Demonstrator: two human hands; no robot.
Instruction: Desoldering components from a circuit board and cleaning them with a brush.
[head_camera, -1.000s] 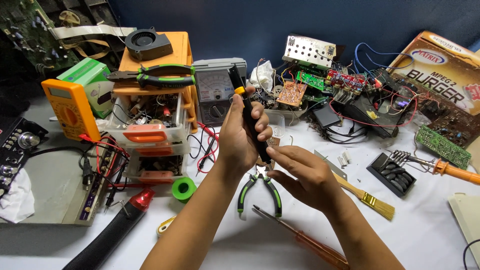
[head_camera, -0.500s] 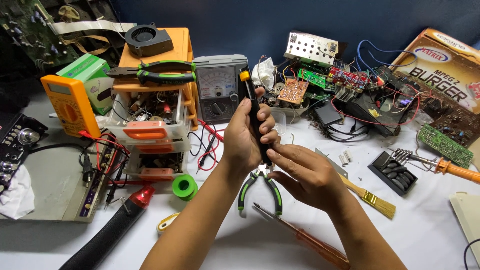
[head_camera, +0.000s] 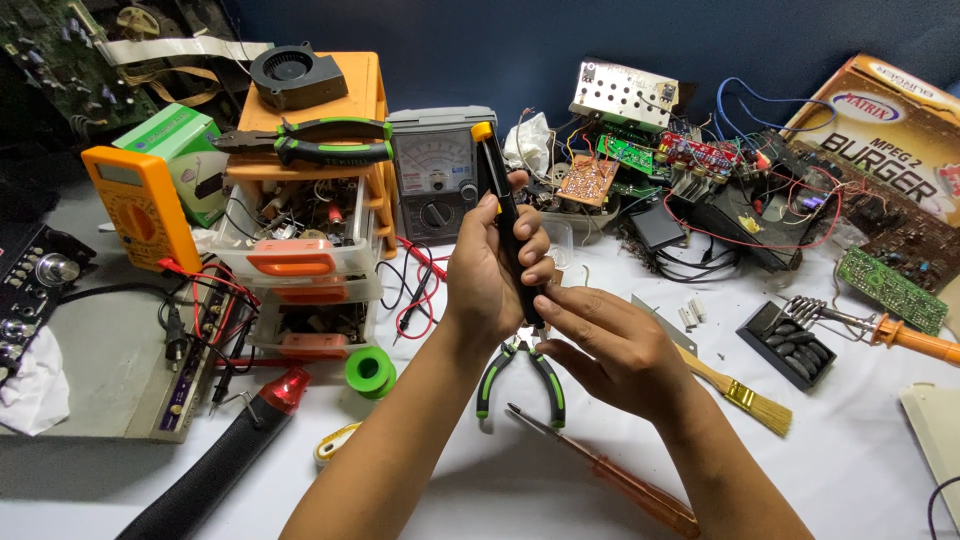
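My left hand (head_camera: 487, 270) is wrapped around a black screwdriver (head_camera: 498, 178) with an orange end cap, held nearly upright above the white table. Fingertips of my right hand (head_camera: 610, 345) pinch the tool's lower end just under the left fist. Directly beneath both hands lie small green-and-black handled pliers (head_camera: 520, 378) and an orange-handled screwdriver (head_camera: 610, 472), neither touched.
An orange drawer cabinet (head_camera: 300, 260) with big pliers (head_camera: 320, 142) and a fan on top stands left. Behind are an analog meter (head_camera: 435, 172), an orange multimeter (head_camera: 143, 205) and circuit boards (head_camera: 640, 150). A brush (head_camera: 740, 390), soldering iron (head_camera: 905, 338) and green solder spool (head_camera: 370, 371) lie nearby.
The left hand has lifted the black screwdriver slightly and tilted it more upright. The right hand has stayed at its lower end.
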